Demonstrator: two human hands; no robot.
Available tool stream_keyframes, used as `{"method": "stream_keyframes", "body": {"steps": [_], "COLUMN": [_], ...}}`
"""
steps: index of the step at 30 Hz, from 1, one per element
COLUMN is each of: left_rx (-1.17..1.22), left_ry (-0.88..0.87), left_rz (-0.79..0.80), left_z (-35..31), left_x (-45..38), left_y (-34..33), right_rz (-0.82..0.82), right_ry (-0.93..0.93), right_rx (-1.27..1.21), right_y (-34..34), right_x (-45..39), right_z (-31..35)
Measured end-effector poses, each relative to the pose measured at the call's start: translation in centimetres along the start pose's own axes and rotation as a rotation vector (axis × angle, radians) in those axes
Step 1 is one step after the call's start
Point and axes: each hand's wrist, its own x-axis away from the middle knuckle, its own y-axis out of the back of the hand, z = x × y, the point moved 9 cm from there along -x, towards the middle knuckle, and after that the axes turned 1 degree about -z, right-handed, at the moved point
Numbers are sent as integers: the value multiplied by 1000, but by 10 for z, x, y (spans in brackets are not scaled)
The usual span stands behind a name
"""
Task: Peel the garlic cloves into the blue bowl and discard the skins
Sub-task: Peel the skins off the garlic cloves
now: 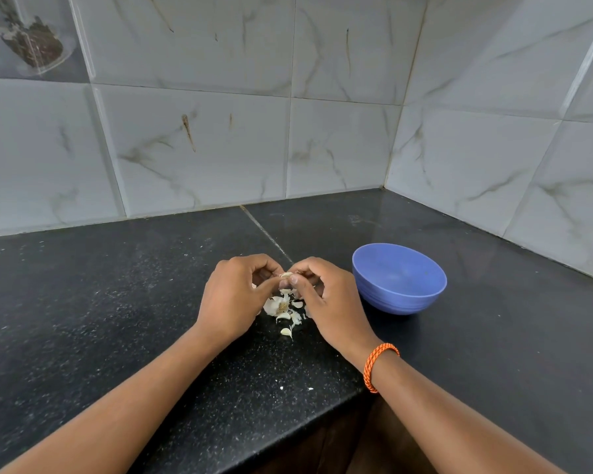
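Pinching one garlic clove (286,275), left hand (231,299) and right hand (329,295); beside one blue bowl (399,278).

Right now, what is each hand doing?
Left hand: pinching the garlic clove.
Right hand: pinching the same clove, peeling it.

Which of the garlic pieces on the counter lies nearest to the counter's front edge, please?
The lone garlic clove lies nearest the front edge, apart from the garlic pile under the hands, on the black counter.
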Motion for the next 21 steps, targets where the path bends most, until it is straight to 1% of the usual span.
{"method": "stream_keyframes", "body": {"steps": [5, 13, 15, 19, 21], "left_rx": [-32, -76, -93, -124, -155], "left_ry": [-34, -47, -38, 0, 28], "left_rz": [27, 6, -6, -39, -77], "left_z": [-3, -9, -9, -5, -1], "left_x": [0, 0, 1, 2, 2], "left_y": [-4, -1, 0, 6, 11], "right_rz": [40, 35, 14, -90, -92], "right_ry": [26, 18, 24, 5, -8], "right_rx": [140, 178, 197, 209, 247], "right_y": [-6, -6, -4, 7, 9], "right_x": [1, 2, 2, 2, 1], "right_z": [3, 4, 5, 4, 1]}}
